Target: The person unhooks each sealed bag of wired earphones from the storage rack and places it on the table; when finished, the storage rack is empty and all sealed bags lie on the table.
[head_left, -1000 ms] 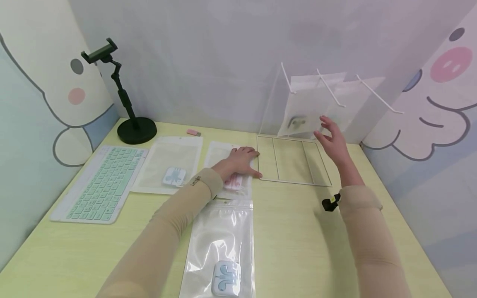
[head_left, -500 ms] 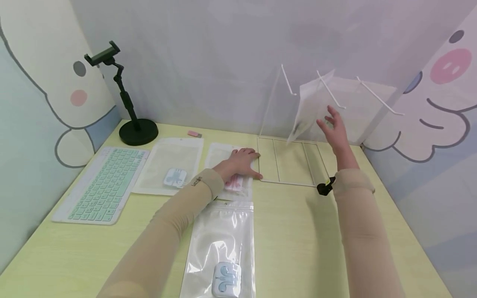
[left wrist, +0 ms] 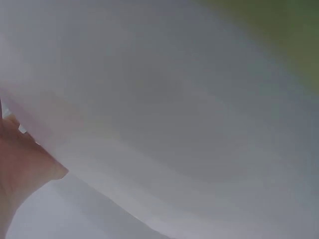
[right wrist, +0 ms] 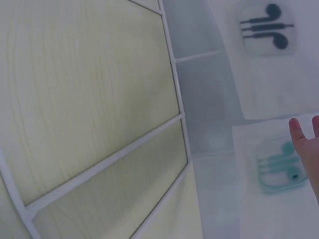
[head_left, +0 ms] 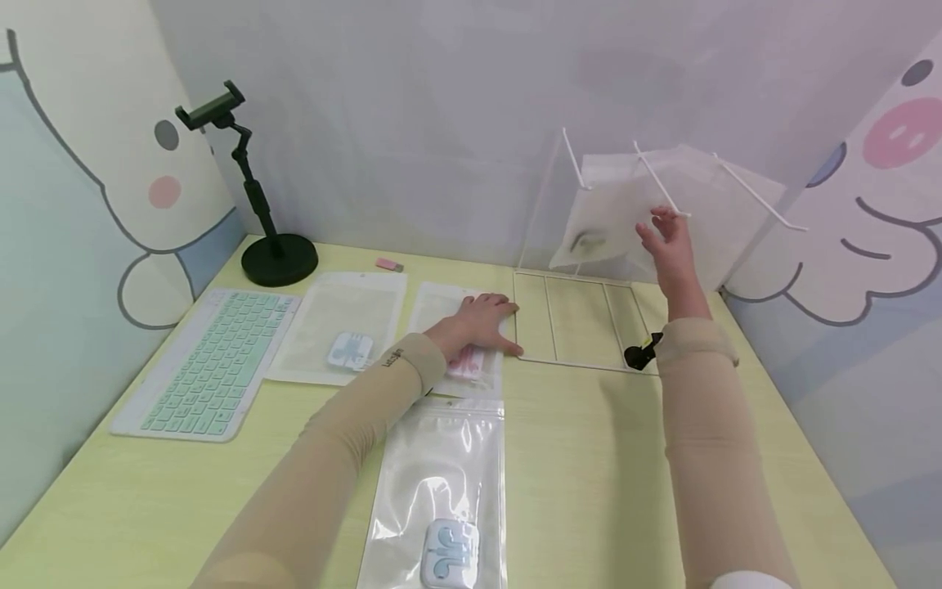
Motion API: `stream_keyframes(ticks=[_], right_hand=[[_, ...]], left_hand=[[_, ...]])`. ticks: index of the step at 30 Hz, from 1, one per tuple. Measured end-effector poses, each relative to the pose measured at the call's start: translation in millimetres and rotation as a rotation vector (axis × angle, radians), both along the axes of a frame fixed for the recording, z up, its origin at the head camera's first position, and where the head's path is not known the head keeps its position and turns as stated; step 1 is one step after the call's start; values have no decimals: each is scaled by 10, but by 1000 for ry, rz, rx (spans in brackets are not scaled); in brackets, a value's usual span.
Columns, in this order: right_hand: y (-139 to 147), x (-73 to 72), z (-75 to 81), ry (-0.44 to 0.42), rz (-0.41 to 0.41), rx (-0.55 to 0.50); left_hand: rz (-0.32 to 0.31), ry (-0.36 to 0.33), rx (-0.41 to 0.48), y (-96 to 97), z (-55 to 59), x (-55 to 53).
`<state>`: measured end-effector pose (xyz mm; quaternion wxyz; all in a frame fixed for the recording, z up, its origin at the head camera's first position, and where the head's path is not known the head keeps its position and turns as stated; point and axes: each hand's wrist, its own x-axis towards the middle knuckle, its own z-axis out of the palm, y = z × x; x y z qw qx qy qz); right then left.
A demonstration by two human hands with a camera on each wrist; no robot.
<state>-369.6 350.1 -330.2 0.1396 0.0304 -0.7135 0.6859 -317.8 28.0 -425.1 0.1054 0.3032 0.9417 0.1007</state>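
Note:
My left hand (head_left: 482, 321) has its fingers spread over a pouch (head_left: 434, 303) of pink earphones (head_left: 467, 361), at the left side of a white wire rack (head_left: 553, 327). Fingertips and thumb reach the rack's base edge. My right hand (head_left: 673, 249) is raised by the rack's middle hook (head_left: 661, 180), fingers loosely bent. Two white pouches hang from the hooks: one with dark earphones (right wrist: 266, 30), the other with green earphones (right wrist: 281, 167). The right thumb and a finger overlap the green earphones' pouch in the right wrist view; contact cannot be told. Pale sheeting fills the left wrist view.
A clear-front pouch (head_left: 441, 450) with boxed blue earphones (head_left: 450, 554) lies in front. Left of the pink pouch lies another pouch (head_left: 353, 303). A keyboard (head_left: 206, 364), a black phone stand (head_left: 278, 260) and a pink USB stick (head_left: 389, 264) lie further left and back.
The hanging dark-earphone pouch swung to the right, then back to face forward. My right hand rose slightly towards the middle hook. The left hand stays put.

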Motion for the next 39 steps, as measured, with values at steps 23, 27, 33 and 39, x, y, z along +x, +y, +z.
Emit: stream_keyframes(ticks=[23,27,33,39], right_hand=[[62,399,-226,55,77,36],[143,430,-265,12,55,170],[224,514,-252,38,36,273],[249,666,-172,115,87,220]], left_hand=[[2,-20,-8,-3,7,15],[-3,-28,0,-5,9,22],[-10,-37,-2,0,18,23],[-16,-40,-59,-2,68,35]])
